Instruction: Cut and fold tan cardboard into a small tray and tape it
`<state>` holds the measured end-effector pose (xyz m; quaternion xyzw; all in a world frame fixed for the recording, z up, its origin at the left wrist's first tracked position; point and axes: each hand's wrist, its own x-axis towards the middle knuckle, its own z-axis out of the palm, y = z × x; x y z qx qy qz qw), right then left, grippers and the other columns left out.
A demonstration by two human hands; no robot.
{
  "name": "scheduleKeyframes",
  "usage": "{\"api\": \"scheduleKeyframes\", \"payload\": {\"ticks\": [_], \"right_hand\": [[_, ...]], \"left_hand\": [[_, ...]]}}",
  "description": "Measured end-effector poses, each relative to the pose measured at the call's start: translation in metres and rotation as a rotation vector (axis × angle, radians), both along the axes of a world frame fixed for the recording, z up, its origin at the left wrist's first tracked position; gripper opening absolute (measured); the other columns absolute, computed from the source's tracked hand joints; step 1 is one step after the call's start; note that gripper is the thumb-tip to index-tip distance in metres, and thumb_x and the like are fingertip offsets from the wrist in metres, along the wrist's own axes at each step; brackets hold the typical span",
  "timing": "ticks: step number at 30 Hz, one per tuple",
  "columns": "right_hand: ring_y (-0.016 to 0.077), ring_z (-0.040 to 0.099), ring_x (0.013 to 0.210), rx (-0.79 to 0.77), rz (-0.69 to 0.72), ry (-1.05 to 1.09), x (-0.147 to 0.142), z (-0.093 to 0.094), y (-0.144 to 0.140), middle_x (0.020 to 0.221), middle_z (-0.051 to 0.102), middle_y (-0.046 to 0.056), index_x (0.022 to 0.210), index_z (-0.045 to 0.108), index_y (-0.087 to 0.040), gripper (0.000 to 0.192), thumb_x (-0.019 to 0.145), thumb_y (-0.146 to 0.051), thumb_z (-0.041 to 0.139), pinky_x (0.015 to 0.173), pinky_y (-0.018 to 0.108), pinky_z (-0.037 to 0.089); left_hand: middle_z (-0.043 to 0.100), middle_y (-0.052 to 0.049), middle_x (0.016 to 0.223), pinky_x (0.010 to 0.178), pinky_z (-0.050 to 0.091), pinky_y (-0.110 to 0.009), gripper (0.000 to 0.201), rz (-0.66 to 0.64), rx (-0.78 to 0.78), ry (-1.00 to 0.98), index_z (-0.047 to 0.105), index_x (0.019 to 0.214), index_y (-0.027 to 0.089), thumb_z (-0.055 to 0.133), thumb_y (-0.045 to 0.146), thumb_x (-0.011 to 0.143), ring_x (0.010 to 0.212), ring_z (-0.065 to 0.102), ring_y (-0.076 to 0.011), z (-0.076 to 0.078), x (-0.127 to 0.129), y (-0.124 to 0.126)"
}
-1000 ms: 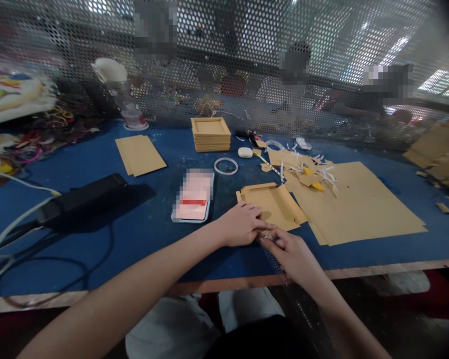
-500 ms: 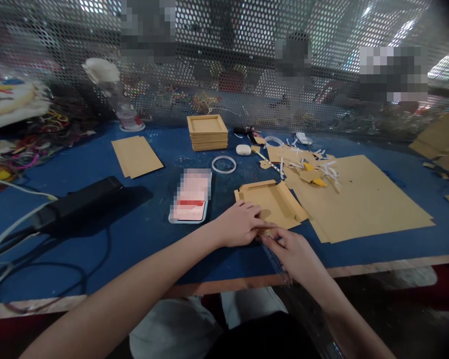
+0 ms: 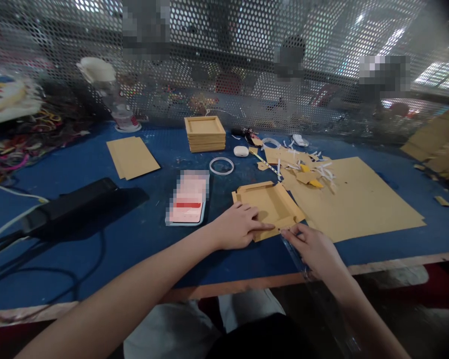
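A shallow brown cardboard tray with folded-up sides lies in front of me on the table. My left hand rests on its near left part, index finger stretched along the near edge and the other fingers spread. At the tray's near right corner, my right hand pinches the end of a long clear plastic ruler. From the fingertips this ruler slants down over the table edge, partly behind the wrist. Its markings are hard to make out.
Brown card sheets with paper scraps lie right. Stacked cardboard trays, a tape ring, a white earbud case and a phone are farther back. Left are card pieces and a black power strip.
My right hand has moved right along the tray's near edge with the ruler, away from the left fingers. My left hand stays on the tray, its index finger now straighter.
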<state>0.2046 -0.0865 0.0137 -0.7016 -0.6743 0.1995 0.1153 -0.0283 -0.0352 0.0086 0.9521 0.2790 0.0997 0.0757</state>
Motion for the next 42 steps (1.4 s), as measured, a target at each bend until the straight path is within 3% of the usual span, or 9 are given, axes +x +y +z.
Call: {"api": "scheduleKeyframes", "payload": {"ticks": [16,22,26,31,35,37,38,41,42], "right_hand": [[0.0138,0.047,0.037,-0.015,-0.178,-0.064,0.048,0.001,0.015,0.045,0.052,-0.003,0.064,0.053,-0.024,0.042,0.083,-0.061,0.049,0.042,0.026,0.029],[0.0118,0.045,0.035,-0.03,-0.193,0.197,0.066,-0.005,0.013,0.042,0.045,-0.006,0.071,0.056,-0.022,0.043,0.081,-0.063,0.051,0.037,0.022,0.031],[0.0121,0.044,0.035,0.001,-0.231,0.306,0.084,-0.009,0.025,0.041,0.048,-0.006,0.079,0.059,-0.021,0.043,0.08,-0.063,0.053,0.036,0.022,0.034],[0.0165,0.057,0.046,0.112,-0.194,0.19,0.105,-0.013,0.07,0.052,0.059,0.0,0.094,0.062,-0.017,0.04,0.083,-0.055,0.052,0.046,0.026,0.045],[0.0267,0.066,0.08,0.266,-0.214,0.01,0.095,-0.001,0.089,0.088,0.069,0.012,0.114,0.061,-0.015,0.05,0.08,-0.052,0.059,0.071,0.037,0.051],[0.0312,0.061,0.102,0.445,-0.111,-0.127,0.08,0.008,0.084,0.11,0.066,0.015,0.122,0.058,-0.017,0.051,0.084,-0.051,0.055,0.089,0.044,0.046],[0.0316,0.058,0.11,0.493,0.016,-0.157,0.071,0.012,0.078,0.117,0.064,0.015,0.123,0.058,-0.018,0.049,0.087,-0.05,0.053,0.095,0.046,0.042],[0.0281,0.056,0.114,0.36,0.451,-0.083,0.046,0.018,0.06,0.122,0.064,0.01,0.119,0.063,-0.023,0.042,0.087,-0.049,0.056,0.099,0.042,0.042],[0.0277,0.058,0.112,0.315,0.523,-0.067,0.039,0.019,0.055,0.12,0.066,0.009,0.116,0.065,-0.024,0.039,0.085,-0.048,0.059,0.098,0.042,0.044]], "left_hand": [[0.057,-0.004,0.097,0.078,0.034,-0.034,0.038,0.025,0.002,-0.048,0.056,0.128,0.038,0.042,0.026,0.094,0.091,0.053,-0.0209,-0.003,0.001,-0.004],[0.058,-0.004,0.095,0.081,0.035,-0.033,0.035,0.054,0.001,-0.07,0.057,0.125,0.033,0.041,0.027,0.095,0.093,0.055,-0.0202,-0.002,0.002,-0.006],[0.061,-0.006,0.105,0.085,0.037,-0.034,0.035,0.139,-0.003,-0.143,0.058,0.116,0.019,0.046,0.043,0.093,0.098,0.055,-0.0218,-0.005,0.007,-0.01],[0.062,-0.009,0.099,0.084,0.038,-0.036,0.037,0.224,0.06,-0.128,0.059,0.096,0.015,0.053,0.05,0.087,0.092,0.056,-0.0236,-0.006,0.012,-0.016],[0.063,-0.009,0.095,0.084,0.038,-0.037,0.037,0.217,0.103,-0.09,0.059,0.088,0.014,0.054,0.051,0.085,0.091,0.056,-0.0244,-0.004,0.013,-0.017],[0.063,-0.009,0.094,0.083,0.038,-0.037,0.035,0.196,0.098,-0.078,0.058,0.087,0.015,0.053,0.05,0.087,0.092,0.057,-0.0239,-0.003,0.013,-0.017],[0.063,-0.008,0.094,0.083,0.038,-0.036,0.033,0.179,0.093,-0.073,0.058,0.087,0.015,0.052,0.047,0.088,0.092,0.057,-0.0232,-0.003,0.013,-0.017],[0.064,-0.007,0.094,0.082,0.038,-0.035,0.02,0.14,0.089,-0.055,0.056,0.089,0.015,0.047,0.033,0.093,0.091,0.058,-0.0213,-0.002,0.013,-0.017],[0.064,-0.007,0.094,0.081,0.038,-0.035,0.017,0.14,0.092,-0.046,0.056,0.09,0.015,0.046,0.029,0.093,0.09,0.058,-0.0211,-0.002,0.012,-0.017]]}}
